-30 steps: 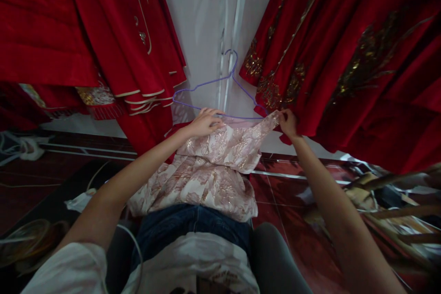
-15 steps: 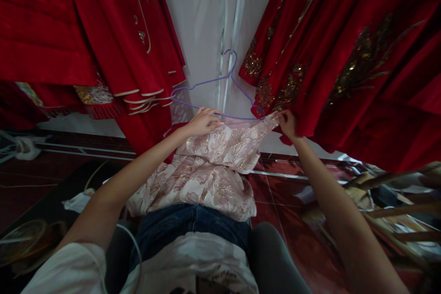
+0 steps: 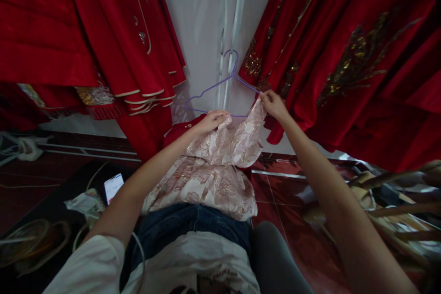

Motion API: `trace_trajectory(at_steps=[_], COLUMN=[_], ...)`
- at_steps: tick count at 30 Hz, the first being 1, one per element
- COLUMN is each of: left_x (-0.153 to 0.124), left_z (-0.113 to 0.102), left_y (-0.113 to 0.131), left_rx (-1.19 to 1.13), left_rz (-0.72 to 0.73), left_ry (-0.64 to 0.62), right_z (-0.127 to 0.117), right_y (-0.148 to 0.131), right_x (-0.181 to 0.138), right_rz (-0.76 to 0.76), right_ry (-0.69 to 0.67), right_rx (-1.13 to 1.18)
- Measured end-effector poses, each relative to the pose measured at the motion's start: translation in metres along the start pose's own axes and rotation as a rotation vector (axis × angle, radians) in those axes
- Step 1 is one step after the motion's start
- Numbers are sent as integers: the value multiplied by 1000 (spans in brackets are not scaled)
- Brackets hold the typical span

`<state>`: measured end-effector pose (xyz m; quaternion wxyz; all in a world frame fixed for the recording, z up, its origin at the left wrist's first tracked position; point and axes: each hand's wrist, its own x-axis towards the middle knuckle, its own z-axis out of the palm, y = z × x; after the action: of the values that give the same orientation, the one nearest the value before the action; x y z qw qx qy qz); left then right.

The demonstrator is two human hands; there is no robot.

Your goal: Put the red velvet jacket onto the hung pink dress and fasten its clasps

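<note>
A pink and gold brocade garment (image 3: 213,165) lies over my lap and reaches up to a thin purple wire hanger (image 3: 220,85). My left hand (image 3: 212,121) is closed on the garment's upper edge at the hanger's bottom bar. My right hand (image 3: 272,103) pinches the garment's right corner and holds it up against the hanger's right arm. The hanger's hook stands upright in front of a white wall.
Red embroidered robes (image 3: 103,41) hang at the left, and more red robes (image 3: 344,55) hang at the right. A phone (image 3: 113,187) with a lit screen and cables lie on the dark floor at the left. Wooden sticks (image 3: 396,193) lie at the right.
My right hand has risen and moved left with the garment's corner, up to the hanger's right arm. My left arm shifted right, uncovering the phone on the floor.
</note>
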<state>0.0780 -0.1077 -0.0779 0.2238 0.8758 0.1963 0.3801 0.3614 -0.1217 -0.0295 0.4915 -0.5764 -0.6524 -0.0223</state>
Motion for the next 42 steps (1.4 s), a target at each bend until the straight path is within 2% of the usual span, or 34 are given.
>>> trace_trajectory(at_steps=[3, 6, 10, 14, 19, 26, 30, 34, 36, 38, 40, 42], left_x=[-4, -22, -58, -80, -82, -75, -42, -1, 7, 4, -7, -22], left_z=[-13, -39, -73, -88, -90, -94, -97, -102, -109, -117, -120, -113], left_y=[-10, -32, -76, -105, -109, -85, -65, -45, -39, -41, -52, -70], left_rx=[106, 201, 137, 50, -7, -88, -144, -184, -198, -237, -313, -373], left_rz=[-86, -270, -460, -549, -539, -519, -402, -331, -367, -446, -522, -570], left_ry=[289, 579, 695, 762, 781, 780, 705, 503, 412, 374, 388, 400], right_z=[-6, -8, -5, -4, -6, -5, -3, -5, -6, -5, -3, 1], right_y=[-3, -3, -1, 1, 3, 10, 8, 7, 8, 10, 11, 12], right_x=[-3, -3, 0, 1, 2, 5, 5, 5, 5, 6, 6, 6], right_rz=[-28, -24, -20, -33, -27, -28, -23, 4, 23, 30, 22, 21], right_ry=[-12, -5, -5, 0, 13, 5, -50, -48, -42, -56, -65, -68], right_rx=[28, 30, 41, 59, 32, 37, 110, 123, 121, 146, 182, 206])
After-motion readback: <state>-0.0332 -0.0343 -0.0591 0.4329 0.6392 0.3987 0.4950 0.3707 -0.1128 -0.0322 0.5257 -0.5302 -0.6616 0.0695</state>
